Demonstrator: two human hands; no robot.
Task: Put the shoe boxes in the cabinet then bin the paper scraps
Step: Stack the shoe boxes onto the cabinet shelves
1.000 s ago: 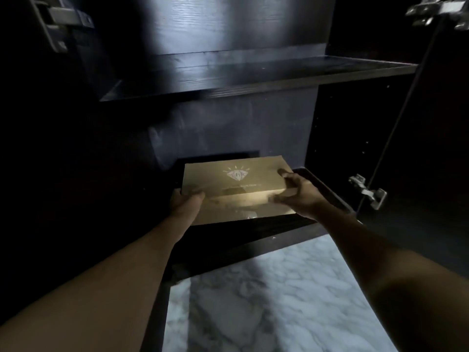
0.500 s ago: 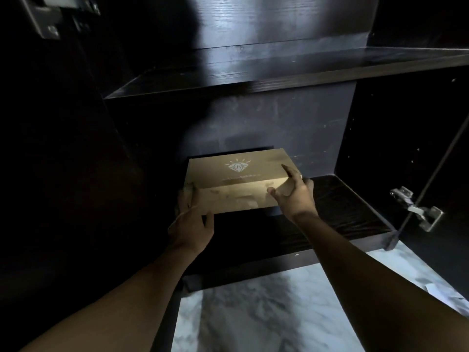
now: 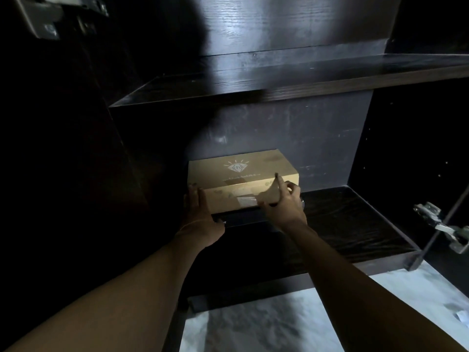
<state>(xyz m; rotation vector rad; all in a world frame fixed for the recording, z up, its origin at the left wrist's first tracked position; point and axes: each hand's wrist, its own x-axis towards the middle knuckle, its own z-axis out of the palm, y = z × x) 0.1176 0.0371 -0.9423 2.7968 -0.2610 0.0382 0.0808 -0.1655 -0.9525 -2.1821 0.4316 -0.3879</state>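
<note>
A gold shoe box (image 3: 241, 171) with a diamond logo on its lid lies on the lower shelf (image 3: 342, 224) of a dark cabinet, its far side close to the back wall. My left hand (image 3: 200, 217) presses straight fingers against the box's front left corner. My right hand (image 3: 281, 201) rests on the right part of the front face, with one fingertip reaching just above the lid's edge. A small white paper scrap (image 3: 463, 315) lies on the marble floor at the lower right.
An upper shelf (image 3: 279, 85) spans the cabinet above the box. The open right door carries a metal hinge (image 3: 441, 226), and another hinge (image 3: 48, 19) sits at the top left. White marble floor (image 3: 266, 326) lies in front of the cabinet.
The box has slid deeper onto the lower shelf toward the back wall. Both hands shifted from its sides to its front face.
</note>
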